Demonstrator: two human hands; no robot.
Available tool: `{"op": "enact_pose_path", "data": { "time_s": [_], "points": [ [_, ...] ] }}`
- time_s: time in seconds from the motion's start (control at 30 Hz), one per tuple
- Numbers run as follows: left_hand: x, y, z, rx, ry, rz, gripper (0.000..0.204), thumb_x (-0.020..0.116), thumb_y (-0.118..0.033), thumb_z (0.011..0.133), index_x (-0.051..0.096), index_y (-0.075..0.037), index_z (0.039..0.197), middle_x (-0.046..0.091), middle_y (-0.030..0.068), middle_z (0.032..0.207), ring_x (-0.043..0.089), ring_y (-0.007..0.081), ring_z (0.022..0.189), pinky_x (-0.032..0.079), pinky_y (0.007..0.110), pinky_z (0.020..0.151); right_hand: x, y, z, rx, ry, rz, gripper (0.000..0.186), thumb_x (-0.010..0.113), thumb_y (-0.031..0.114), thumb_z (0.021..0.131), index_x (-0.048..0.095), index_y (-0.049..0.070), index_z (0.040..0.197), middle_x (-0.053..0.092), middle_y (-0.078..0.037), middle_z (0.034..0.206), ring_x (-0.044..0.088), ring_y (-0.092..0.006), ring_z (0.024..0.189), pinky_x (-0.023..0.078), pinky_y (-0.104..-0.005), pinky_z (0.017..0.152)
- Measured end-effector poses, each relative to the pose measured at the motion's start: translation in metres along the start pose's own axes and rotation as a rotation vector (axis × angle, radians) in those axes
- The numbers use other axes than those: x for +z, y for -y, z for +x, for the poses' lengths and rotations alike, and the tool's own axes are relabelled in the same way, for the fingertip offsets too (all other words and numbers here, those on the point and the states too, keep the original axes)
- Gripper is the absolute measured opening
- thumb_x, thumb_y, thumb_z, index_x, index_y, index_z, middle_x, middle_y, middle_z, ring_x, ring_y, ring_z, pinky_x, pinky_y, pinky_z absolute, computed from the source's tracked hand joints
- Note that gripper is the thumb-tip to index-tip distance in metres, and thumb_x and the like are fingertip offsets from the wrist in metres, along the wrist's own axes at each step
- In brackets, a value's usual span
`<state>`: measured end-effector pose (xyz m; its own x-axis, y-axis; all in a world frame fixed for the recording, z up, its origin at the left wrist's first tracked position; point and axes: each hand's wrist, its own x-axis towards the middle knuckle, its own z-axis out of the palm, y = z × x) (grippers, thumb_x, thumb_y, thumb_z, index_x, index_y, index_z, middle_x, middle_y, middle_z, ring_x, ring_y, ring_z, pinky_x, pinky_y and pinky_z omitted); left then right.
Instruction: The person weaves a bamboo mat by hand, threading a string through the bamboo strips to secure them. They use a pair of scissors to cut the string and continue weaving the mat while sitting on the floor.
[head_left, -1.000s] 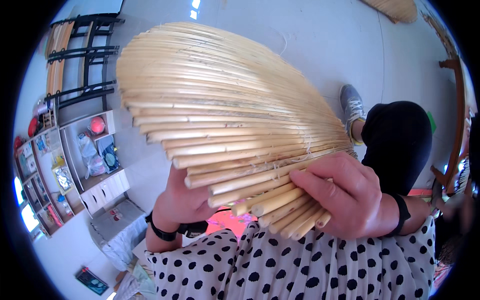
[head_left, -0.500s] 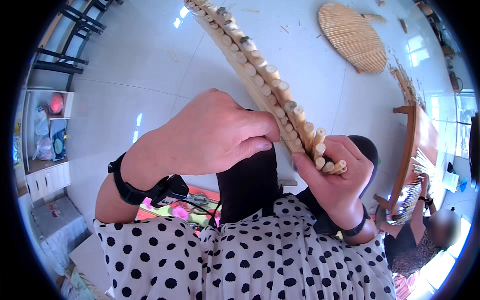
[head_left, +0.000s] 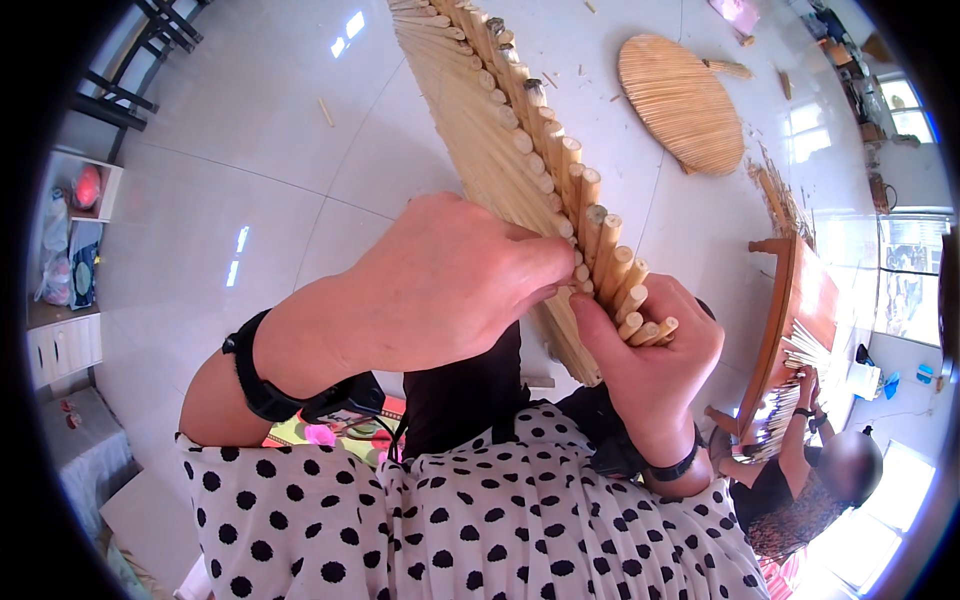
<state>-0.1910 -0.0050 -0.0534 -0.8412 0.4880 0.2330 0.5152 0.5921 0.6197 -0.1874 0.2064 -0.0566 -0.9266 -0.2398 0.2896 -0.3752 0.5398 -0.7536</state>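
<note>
A mat of pale, round plant stalks (head_left: 468, 135) in two layers stretches from my hands toward the far side, its row of cut ends facing up and its broad flat face showing on the left. My right hand (head_left: 655, 345) is wrapped around the near end, several stalk tips poking out between thumb and fingers. Against the edge, right beside the right thumb, my left hand (head_left: 455, 275) is closed in a pinch. Whatever those left fingertips hold is hidden.
A round stalk mat (head_left: 680, 105) lies on the tiled floor ahead, among stalk scraps. At the right, a person (head_left: 790, 490) handles stalks by a wooden table (head_left: 785, 330). Shelves (head_left: 65, 310) stand at the left; a flowered cloth (head_left: 345, 430) lies below my left forearm.
My left hand has moved in to the mat's edge, close to the right thumb. The mat has tilted, baring more of its flat face. The view has shifted a little.
</note>
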Motion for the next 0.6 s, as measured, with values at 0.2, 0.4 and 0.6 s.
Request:
{"op": "enact_pose_path", "data": {
  "time_s": [0.2,0.4,0.6],
  "points": [
    [0.001,0.009,-0.001,0.063,-0.069,-0.078,0.008,0.07,-0.004,0.08,0.066,-0.007,0.086,0.066,0.0075,0.072,0.062,0.0281,0.059,0.047,0.034,0.051,0.001,-0.001,0.003,-0.023,-0.012,-0.004,0.026,0.087,0.008,0.068,0.07,-0.002,0.084,0.068,-0.01,0.071,0.059,-0.011,0.056,0.046,-0.0237,0.052],
    [-0.006,0.012,-0.007,0.107,-0.104,-0.049,0.009,0.071,-0.003,0.08,0.066,-0.006,0.087,0.064,0.0087,0.069,0.061,0.0287,0.058,0.046,0.035,0.05,0.006,0.005,0.007,-0.03,0.01,0.001,0.025,0.087,0.008,0.069,0.071,-0.003,0.084,0.067,-0.008,0.069,0.058,-0.009,0.057,0.046,-0.0232,0.052],
    [-0.034,0.04,-0.037,-0.03,-0.133,0.048,0.007,0.067,0.001,0.082,0.065,-0.004,0.087,0.062,0.0083,0.066,0.057,0.0213,0.053,0.043,0.03,0.049,-0.005,-0.011,0.02,0.24,-0.176,0.021,0.025,0.084,0.011,0.075,0.07,-0.007,0.083,0.064,0.002,0.067,0.052,-0.0013,0.063,0.046,-0.0208,0.055]
  ]
}}
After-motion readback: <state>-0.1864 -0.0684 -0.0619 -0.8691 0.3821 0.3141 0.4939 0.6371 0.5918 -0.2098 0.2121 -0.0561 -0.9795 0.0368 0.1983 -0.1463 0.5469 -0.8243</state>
